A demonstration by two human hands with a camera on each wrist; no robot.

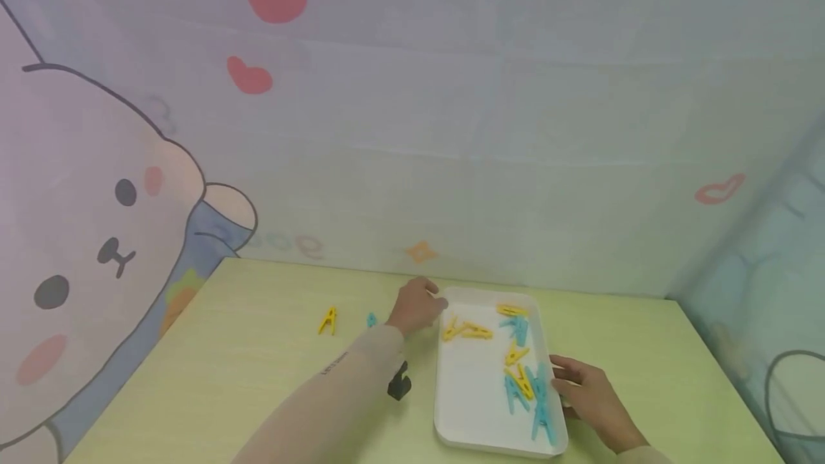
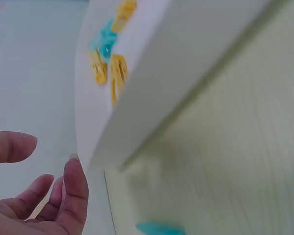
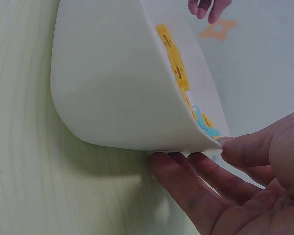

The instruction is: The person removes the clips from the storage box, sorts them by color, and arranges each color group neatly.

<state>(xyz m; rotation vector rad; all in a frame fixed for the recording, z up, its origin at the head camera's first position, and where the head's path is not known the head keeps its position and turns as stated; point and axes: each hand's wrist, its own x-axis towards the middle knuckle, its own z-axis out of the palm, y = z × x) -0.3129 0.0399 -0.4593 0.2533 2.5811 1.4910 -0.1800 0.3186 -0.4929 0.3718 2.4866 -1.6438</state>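
Note:
A white tray (image 1: pixel 470 399) holds several yellow clothespins (image 1: pixel 478 331) and several teal clothespins (image 1: pixel 541 410), most of them along its right side. My right hand (image 1: pixel 591 396) grips the tray's right edge. In the right wrist view its thumb (image 3: pixel 250 149) is at the rim and its fingers (image 3: pixel 186 183) are under it. My left hand (image 1: pixel 415 304) is at the tray's far left corner, fingers loosely bent and apart, holding nothing. One left fingertip (image 2: pixel 74 164) is right at the tray's corner in the left wrist view.
Left of the tray, a yellow clothespin (image 1: pixel 328 321) lies on the pale table (image 1: pixel 258 349). A teal clothespin (image 1: pixel 371 320) lies near my left wrist, partly hidden by the arm. A printed cloth backdrop (image 1: pixel 451 127) hangs behind the table's far edge.

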